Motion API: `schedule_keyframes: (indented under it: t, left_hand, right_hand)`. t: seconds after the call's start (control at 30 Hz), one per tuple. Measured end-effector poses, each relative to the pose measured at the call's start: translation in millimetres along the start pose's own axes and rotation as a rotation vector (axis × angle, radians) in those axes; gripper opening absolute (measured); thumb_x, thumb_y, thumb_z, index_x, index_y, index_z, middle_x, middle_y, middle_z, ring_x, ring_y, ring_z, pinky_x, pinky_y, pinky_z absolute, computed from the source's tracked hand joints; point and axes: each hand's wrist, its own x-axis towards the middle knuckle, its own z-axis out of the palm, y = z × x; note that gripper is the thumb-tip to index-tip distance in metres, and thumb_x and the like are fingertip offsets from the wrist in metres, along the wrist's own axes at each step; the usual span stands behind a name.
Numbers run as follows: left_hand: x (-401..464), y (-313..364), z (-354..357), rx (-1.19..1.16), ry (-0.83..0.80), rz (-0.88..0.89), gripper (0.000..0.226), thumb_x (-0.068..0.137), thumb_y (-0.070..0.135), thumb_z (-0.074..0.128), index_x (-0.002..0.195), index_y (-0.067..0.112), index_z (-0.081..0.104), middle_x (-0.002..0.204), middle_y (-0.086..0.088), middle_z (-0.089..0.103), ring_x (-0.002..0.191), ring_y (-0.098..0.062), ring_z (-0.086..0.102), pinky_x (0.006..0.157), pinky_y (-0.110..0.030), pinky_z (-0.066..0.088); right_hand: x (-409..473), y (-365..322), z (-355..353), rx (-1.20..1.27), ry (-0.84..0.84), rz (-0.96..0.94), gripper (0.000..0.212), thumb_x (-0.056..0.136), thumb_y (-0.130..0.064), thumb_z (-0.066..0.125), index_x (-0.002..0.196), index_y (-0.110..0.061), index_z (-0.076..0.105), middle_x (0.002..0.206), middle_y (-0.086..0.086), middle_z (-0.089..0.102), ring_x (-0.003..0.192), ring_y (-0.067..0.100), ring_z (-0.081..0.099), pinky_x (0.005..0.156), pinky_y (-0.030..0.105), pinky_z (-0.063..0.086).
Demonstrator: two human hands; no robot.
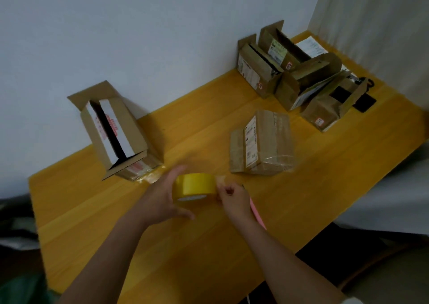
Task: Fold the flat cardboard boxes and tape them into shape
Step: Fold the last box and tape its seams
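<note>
Hands on yellow tape roll

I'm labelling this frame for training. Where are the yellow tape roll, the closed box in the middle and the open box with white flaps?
yellow tape roll (194, 186): head view, on its outer band.
closed box (269, 139): head view, on its top face.
open box (133, 127): head view, on its brown side flap.

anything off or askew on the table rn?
Mostly tidy. The cluster of open boxes at the far right corner is jumbled: they lean on one another with flaps splayed. The taped box mid-table looks creased. Left hand holds the yellow tape roll; right hand pinches its end.
</note>
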Motion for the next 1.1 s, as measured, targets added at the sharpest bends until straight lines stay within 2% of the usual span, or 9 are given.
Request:
schedule_keyframes:
  t: [0.1, 0.2, 0.3, 0.4, 0.57, 0.73, 0.9, 1.0, 1.1]
  left_hand:
    - [-10.1, -17.5, 5.7, 0.014, 0.074, 0.05, 0.084, 0.065, 0.033, 0.089, 0.119, 0.062, 0.031, 0.128, 0.016, 0.044, 0.119, -0.012, 0.045, 0.09, -0.029, 0.04]
    - [-18.1, -13.0, -2.7, 0.327, 0.051, 0.03, 0.066, 0.082, 0.041, 0.073, 0.132, 0.055, 0.033, 0.129, 0.007, 0.049, 0.117, -0.021, 0.049, 0.089, -0.033, 0.042]
    - [-18.7, -3.1, -9.3, 0.795, 0.073, 0.022, 0.065, 0.088, 0.041, 0.065, 0.143, 0.045, 0.032, 0.13, 0.002, 0.05, 0.128, -0.022, 0.043, 0.104, -0.039, 0.034]
    - [-14.0, 7.0, -4.2, 0.956, 0.005, -0.099, 0.068, 0.087, 0.04, 0.067, 0.144, 0.045, 0.031, 0.135, 0.001, 0.047, 0.133, -0.021, 0.038, 0.107, -0.039, 0.028]
    - [0.6, 16.5, 13.4, 0.832, -0.084, -0.03, 0.085, 0.07, 0.059, 0.072, 0.145, 0.045, 0.033, 0.128, 0.005, 0.043, 0.125, -0.019, 0.033, 0.102, -0.034, 0.025]
    - [5.8, 15.1, 12.0, 0.768, -0.122, 0.025, 0.082, 0.067, 0.065, 0.071, 0.14, 0.04, 0.043, 0.126, 0.009, 0.048, 0.119, -0.015, 0.037, 0.098, -0.033, 0.026]
    - [5.8, 31.7, 15.2, 0.686, -0.161, -0.133, 0.071, 0.075, 0.078, 0.052, 0.135, 0.04, 0.049, 0.133, 0.006, 0.049, 0.126, -0.019, 0.042, 0.108, -0.044, 0.025]
    - [16.3, 46.0, 20.5, 0.578, -0.091, -0.201, 0.052, 0.088, 0.061, 0.053, 0.132, 0.034, 0.053, 0.133, 0.003, 0.049, 0.125, -0.021, 0.048, 0.106, -0.045, 0.027]
    - [38.4, 76.5, 36.2, 0.232, 0.047, -0.085, 0.031, 0.096, 0.034, 0.058, 0.124, 0.024, 0.062, 0.123, 0.0, 0.057, 0.105, -0.016, 0.058, 0.09, -0.031, 0.042]
  right_hand:
    - [-1.8, 3.4, 5.1, 0.043, -0.025, 0.002, 0.023, 0.091, -0.033, 0.065, 0.072, -0.021, 0.063, 0.08, 0.004, 0.071, 0.08, 0.022, 0.069, 0.078, 0.044, 0.056]
    - [-7.1, 4.4, 11.3, 0.069, -0.047, 0.004, 0.019, 0.093, -0.023, 0.065, 0.075, -0.014, 0.063, 0.08, 0.006, 0.072, 0.077, 0.018, 0.071, 0.076, 0.04, 0.06]
    - [-11.8, 6.4, 18.4, 0.116, -0.003, 0.017, 0.019, 0.094, -0.016, 0.063, 0.075, -0.012, 0.062, 0.076, 0.006, 0.071, 0.07, 0.016, 0.071, 0.07, 0.035, 0.061]
    - [-15.5, 10.4, 26.1, 0.013, 0.016, 0.023, 0.022, 0.094, -0.021, 0.065, 0.074, -0.01, 0.065, 0.069, 0.003, 0.07, 0.056, 0.008, 0.065, 0.056, 0.02, 0.055]
    - [-7.7, 33.1, 24.9, -0.449, 0.041, 0.056, 0.038, 0.089, -0.048, 0.063, 0.066, -0.018, 0.064, 0.065, -0.004, 0.062, 0.06, 0.01, 0.058, 0.044, 0.02, 0.032]
    - [0.4, 43.9, 23.5, -0.557, 0.086, 0.142, 0.053, 0.078, -0.068, 0.064, 0.076, -0.016, 0.068, 0.078, 0.001, 0.068, 0.067, 0.016, 0.061, 0.043, 0.023, 0.027]
    - [-10.8, 21.2, 9.7, -0.508, 0.118, -0.015, 0.021, 0.092, -0.029, 0.061, 0.077, -0.017, 0.054, 0.079, -0.002, 0.06, 0.069, 0.012, 0.056, 0.054, 0.023, 0.034]
    - [-26.6, 1.9, -26.1, -0.295, 0.316, -0.187, 0.035, 0.096, -0.023, 0.057, 0.066, -0.02, 0.038, 0.06, -0.005, 0.043, 0.052, 0.007, 0.039, 0.049, 0.022, 0.028]
    - [-30.4, -10.4, -75.4, -0.092, 0.619, -0.348, 0.024, 0.098, -0.027, 0.054, 0.076, -0.02, 0.046, 0.069, -0.002, 0.048, 0.06, 0.012, 0.045, 0.055, 0.029, 0.039]
